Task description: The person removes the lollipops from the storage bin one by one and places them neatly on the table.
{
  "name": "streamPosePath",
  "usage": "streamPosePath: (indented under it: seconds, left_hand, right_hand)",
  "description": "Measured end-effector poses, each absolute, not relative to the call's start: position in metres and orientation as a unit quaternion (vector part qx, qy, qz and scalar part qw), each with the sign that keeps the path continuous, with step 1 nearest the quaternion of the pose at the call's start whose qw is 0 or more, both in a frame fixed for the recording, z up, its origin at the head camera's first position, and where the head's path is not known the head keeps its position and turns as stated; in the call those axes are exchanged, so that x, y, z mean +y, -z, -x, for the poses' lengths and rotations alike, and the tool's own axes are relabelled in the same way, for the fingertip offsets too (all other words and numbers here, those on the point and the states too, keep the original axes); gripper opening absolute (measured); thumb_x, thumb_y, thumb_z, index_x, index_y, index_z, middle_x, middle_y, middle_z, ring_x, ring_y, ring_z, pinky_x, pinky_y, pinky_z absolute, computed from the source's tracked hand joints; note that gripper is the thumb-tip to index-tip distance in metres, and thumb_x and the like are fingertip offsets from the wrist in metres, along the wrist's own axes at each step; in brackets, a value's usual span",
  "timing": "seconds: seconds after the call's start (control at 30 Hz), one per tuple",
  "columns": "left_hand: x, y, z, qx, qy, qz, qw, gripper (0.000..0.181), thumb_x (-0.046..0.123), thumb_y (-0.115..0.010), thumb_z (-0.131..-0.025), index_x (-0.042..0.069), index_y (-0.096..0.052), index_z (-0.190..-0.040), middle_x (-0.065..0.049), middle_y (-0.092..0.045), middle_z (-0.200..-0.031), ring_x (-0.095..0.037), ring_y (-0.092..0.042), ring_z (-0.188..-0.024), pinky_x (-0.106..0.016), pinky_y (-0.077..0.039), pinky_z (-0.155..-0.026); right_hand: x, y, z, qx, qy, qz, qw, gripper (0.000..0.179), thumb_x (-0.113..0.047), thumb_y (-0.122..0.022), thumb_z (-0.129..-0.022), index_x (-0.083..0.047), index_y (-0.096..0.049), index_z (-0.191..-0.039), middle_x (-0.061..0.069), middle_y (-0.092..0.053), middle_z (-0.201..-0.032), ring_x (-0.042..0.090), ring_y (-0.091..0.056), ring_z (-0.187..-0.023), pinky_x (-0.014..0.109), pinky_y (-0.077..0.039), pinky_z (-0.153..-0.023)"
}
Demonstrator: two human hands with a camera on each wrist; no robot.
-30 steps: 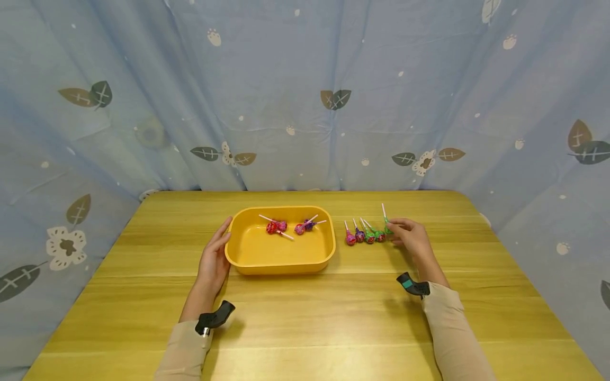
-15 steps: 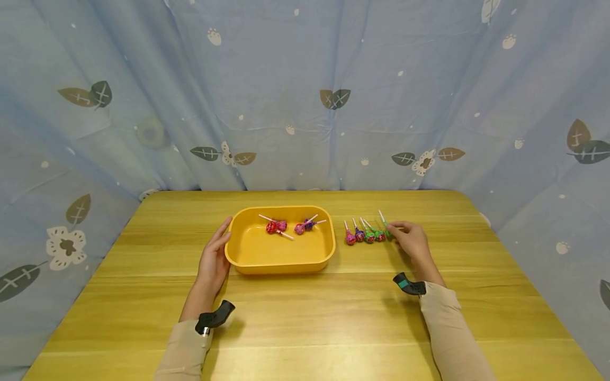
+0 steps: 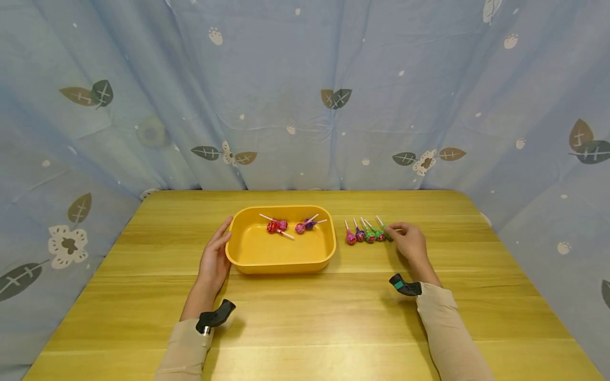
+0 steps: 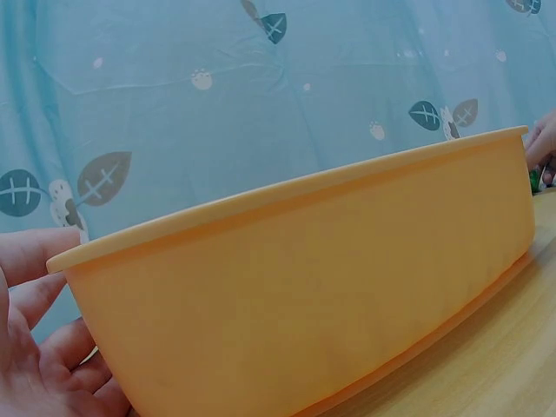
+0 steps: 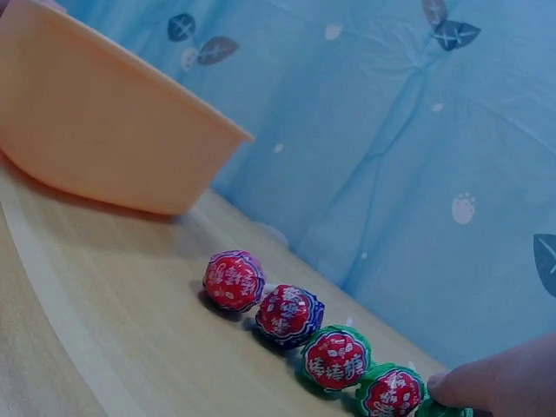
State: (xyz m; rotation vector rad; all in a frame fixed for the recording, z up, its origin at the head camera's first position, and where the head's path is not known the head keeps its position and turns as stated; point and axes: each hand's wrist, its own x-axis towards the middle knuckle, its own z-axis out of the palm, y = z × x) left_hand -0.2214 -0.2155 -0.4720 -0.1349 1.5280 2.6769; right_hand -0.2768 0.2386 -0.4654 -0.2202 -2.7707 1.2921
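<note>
My left hand rests against the left end of a yellow plastic basin, its fingers fairly straight along the wall and rim. At the right end of a row of wrapped lollipops, my right hand pinches a green lollipop by its head, which the fingers mostly hide. Left of it lie a pink lollipop, a purple lollipop and two green ones, sticks pointing away. In the right wrist view, a fingertip touches the end lollipop, beside its green neighbour.
Inside the basin are several lollipops, with red ones at the back middle and a purple one at the back right. The wooden table ends at a blue patterned curtain.
My right hand has moved slightly left and lowered the green lollipop beside the row, its stick tipping left and down. The left hand and basin have stayed in place.
</note>
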Motion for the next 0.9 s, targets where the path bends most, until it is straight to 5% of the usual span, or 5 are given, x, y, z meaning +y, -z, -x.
streamPosePath:
  seconds: [0.17,0.4,0.63,0.9]
  left_hand:
    - [-0.216,0.472,0.221,0.493,-0.868,0.04,0.028,0.051,0.02,-0.043,-0.105,0.022,-0.029,-0.154,0.004,-0.016,-0.159,-0.015,-0.023,-0.141,-0.034,-0.023,-0.113]
    - [-0.215,0.471,0.221,0.495,-0.868,0.042,0.027,0.051,0.019,-0.043,-0.105,0.021,-0.03,-0.154,0.005,-0.016,-0.159,-0.014,-0.023,-0.141,-0.033,-0.023,-0.113]
    - [-0.216,0.471,0.221,0.496,-0.867,0.041,0.026,0.05,0.02,-0.042,-0.105,0.022,-0.03,-0.154,0.005,-0.017,-0.159,-0.015,-0.024,-0.141,-0.033,-0.023,-0.113]
    - [-0.216,0.474,0.223,0.495,-0.867,0.044,0.021,0.05,0.02,-0.042,-0.105,0.021,-0.03,-0.154,0.006,-0.018,-0.159,-0.014,-0.026,-0.14,-0.032,-0.025,-0.112]
  right_hand:
    - [0.237,0.467,0.277,-0.912,-0.403,0.064,0.045,0.034,-0.028,-0.061,-0.097,0.0,-0.068,-0.116,0.02,-0.066,-0.098,0.026,-0.055,-0.073,0.032,-0.039,-0.059]
    - [0.241,0.464,0.277,-0.912,-0.402,0.063,0.043,0.038,-0.029,-0.059,-0.098,0.002,-0.065,-0.119,0.023,-0.063,-0.107,0.033,-0.057,-0.09,0.04,-0.045,-0.071]
    - [0.245,0.453,0.273,-0.893,-0.441,0.071,0.061,0.037,-0.027,-0.058,-0.098,0.002,-0.063,-0.12,0.021,-0.061,-0.107,0.031,-0.057,-0.088,0.034,-0.046,-0.068]
    - [0.237,0.426,0.265,-0.841,-0.537,0.059,0.008,0.049,-0.034,-0.056,-0.098,0.002,-0.056,-0.132,0.021,-0.055,-0.124,0.038,-0.058,-0.104,0.038,-0.055,-0.078]
